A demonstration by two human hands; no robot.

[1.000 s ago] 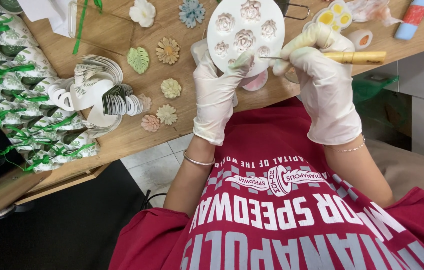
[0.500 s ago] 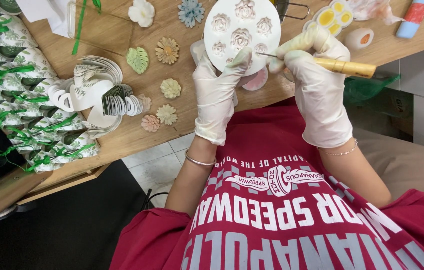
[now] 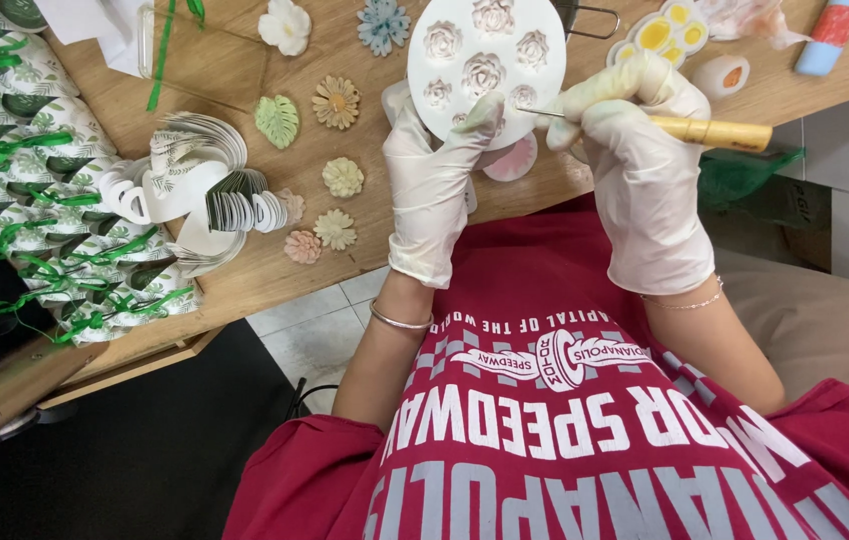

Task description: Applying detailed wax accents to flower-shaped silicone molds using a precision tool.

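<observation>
My left hand (image 3: 432, 190), in a white glove, holds a round white silicone mould (image 3: 485, 60) with several rose-shaped cavities, thumb pressed on its lower edge. My right hand (image 3: 645, 170), also gloved, grips a wooden-handled needle tool (image 3: 710, 131). The tool's thin metal tip points left and touches the mould's lower right cavity. Both hands are raised over the near edge of a wooden table (image 3: 235, 70).
Small cast flowers and a green leaf (image 3: 277, 120) lie on the table. A fan of white paper tags (image 3: 200, 185) sits beside leaf-patterned bags (image 3: 35, 180) with green ribbons at the left. A yellow-filled mould (image 3: 667, 35) and a pink disc (image 3: 515, 160) lie near the hands.
The mould and both hands shifted slightly; the needle tool's handle swung a little while its tip stayed at the lower right cavity.
</observation>
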